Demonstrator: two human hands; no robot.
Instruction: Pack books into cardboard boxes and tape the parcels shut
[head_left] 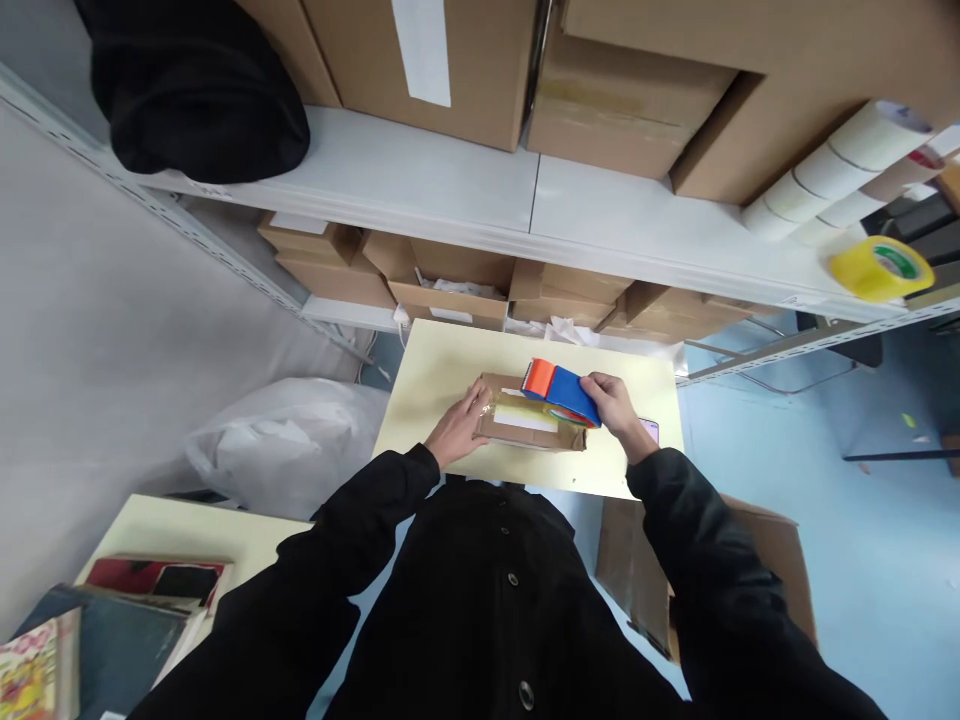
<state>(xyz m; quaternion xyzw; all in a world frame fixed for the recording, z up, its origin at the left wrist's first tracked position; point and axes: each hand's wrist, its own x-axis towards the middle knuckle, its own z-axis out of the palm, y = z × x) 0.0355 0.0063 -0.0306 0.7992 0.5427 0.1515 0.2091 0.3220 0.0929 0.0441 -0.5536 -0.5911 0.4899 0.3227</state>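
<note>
From where I stand, a small oblong brown cardboard box (pixel 517 436) lies on the cream-topped table (pixel 450 350), its long axis running left to right across the front of the person in black. The bare left hand (pixel 456 428) is at its left end, fingers close together over the top and far corner, thumb on the near side, so that end sits between them. The bare right hand (pixel 613 405) pinches the rear of a blue plastic tape dispenser with an orange head (pixel 571 392), thumb on top, the other fingers mostly hidden beneath. The dispenser slants over the box's right half, its orange head towards the far side and pointing left, away from the gripping fingers; whether it touches the cardboard, I can't tell. The right hand is nearer the box's right end. Yellowish clear tape (pixel 510 402) runs lengthwise along the top, by a white paper label (pixel 525 421). On that table I count 1 box, 1 dispenser and 1 phone (pixel 649 430), just beside the right wrist. 1 yellow tape roll (pixel 862 270) sits on the grey shelf (pixel 420 185) beyond.
</note>
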